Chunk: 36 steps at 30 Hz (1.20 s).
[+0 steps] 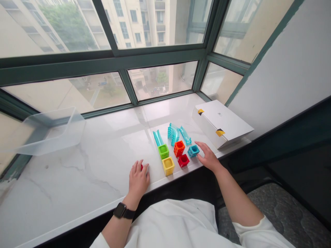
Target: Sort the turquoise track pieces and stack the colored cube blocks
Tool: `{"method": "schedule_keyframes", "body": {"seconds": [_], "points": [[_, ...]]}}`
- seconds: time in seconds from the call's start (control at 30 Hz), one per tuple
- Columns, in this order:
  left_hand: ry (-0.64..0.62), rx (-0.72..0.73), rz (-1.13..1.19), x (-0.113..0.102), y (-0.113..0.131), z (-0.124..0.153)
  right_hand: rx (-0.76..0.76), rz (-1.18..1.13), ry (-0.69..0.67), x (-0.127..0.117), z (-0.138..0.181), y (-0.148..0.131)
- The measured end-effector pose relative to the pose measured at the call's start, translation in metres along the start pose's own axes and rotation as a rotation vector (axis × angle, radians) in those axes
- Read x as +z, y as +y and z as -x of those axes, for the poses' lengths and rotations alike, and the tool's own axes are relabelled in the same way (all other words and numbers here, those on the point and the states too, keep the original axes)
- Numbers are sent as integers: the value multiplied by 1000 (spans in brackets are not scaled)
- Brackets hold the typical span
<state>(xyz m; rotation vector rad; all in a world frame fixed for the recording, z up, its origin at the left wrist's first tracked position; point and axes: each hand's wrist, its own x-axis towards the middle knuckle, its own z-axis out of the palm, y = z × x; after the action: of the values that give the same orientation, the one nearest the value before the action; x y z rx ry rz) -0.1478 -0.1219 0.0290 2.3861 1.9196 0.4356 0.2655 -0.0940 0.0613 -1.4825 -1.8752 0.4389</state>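
My left hand (pixel 139 177) rests on the counter with its fingers curled over a small red thing (pixel 141 167), mostly covered, so its kind is unclear. To the right, my right hand (pixel 208 157) is beside a blue cube block (pixel 193 151), its thumb and forefinger apart; whether it touches the block I cannot tell. Between the hands stand a yellow cube block (pixel 168 166), a green one (pixel 163 151), an orange one (pixel 179 148) and a red one (pixel 183 161). Behind them lie a straight teal track piece (pixel 158 138), curved track pieces (pixel 173 133) and another track piece (pixel 185 135).
A white box (pixel 222 120) with yellow-and-black stickers stands at the right of the white marbled counter (pixel 103 151). A clear plastic bin (pixel 55 132) sits at the far left. Green-framed windows (pixel 165 55) border the back; the counter's front edge runs close to my body.
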Motion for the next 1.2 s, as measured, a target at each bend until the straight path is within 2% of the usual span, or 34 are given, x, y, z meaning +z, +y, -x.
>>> {"method": "schedule_keyframes", "body": {"seconds": [0.17, 0.33, 0.47, 0.57, 0.7, 0.9, 1.07, 1.13, 1.2], "points": [[-1, -7, 46, 4, -4, 0, -53, 68, 157, -17, -8, -34], [42, 6, 270, -1, -17, 1, -188, 34, 339, -32, -21, -92], [111, -156, 322, -5, -31, 7, -263, -51, 378, -33, -28, -142], [80, -269, 340, -5, -39, 12, -354, -144, 367, -22, -31, -174], [11, -282, 343, -6, -43, 13, -451, -283, 264, 3, -33, -208], [-16, -246, 273, -18, -34, 3, -563, -364, -34, 37, -30, -249], [10, -279, 579, -30, -32, 0, -486, -313, -265, 66, -18, -262], [39, -301, 744, -38, -33, 3, -407, -285, -286, 80, -13, -259], [53, -284, 918, -48, -32, 8, -318, -276, -246, 93, -10, -254]]}}
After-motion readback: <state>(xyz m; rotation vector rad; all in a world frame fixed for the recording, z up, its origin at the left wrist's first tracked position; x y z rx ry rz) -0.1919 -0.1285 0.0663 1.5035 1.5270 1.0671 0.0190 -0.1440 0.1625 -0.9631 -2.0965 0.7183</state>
